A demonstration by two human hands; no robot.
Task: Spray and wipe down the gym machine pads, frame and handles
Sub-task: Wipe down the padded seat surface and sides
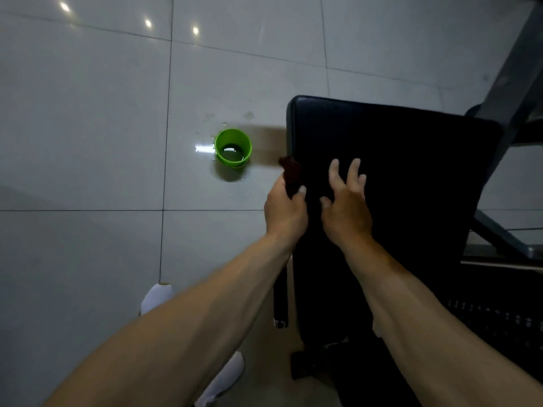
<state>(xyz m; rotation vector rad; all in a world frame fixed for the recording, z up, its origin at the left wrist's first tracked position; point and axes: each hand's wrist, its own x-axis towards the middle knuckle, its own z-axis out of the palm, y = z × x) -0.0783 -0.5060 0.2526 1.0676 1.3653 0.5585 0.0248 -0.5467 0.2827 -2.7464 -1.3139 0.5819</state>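
Note:
A black padded seat [396, 171] of the gym machine fills the right half of the view. My left hand [283, 210] grips a dark brown cloth [291, 173] at the pad's left edge; the cloth sticks up above my fingers. My right hand [346, 201] hovers over the pad just right of the cloth, its fingers spread and loosely bent, holding nothing. A green cup [233, 148] with liquid in it stands on the floor to the left of the pad.
Grey metal frame bars [511, 71] run along the right side. A black handle with a chrome end [280, 304] hangs below the pad's left edge. The floor is pale glossy tile [88, 127], wet around the cup. White shoes [155, 298] show at bottom left.

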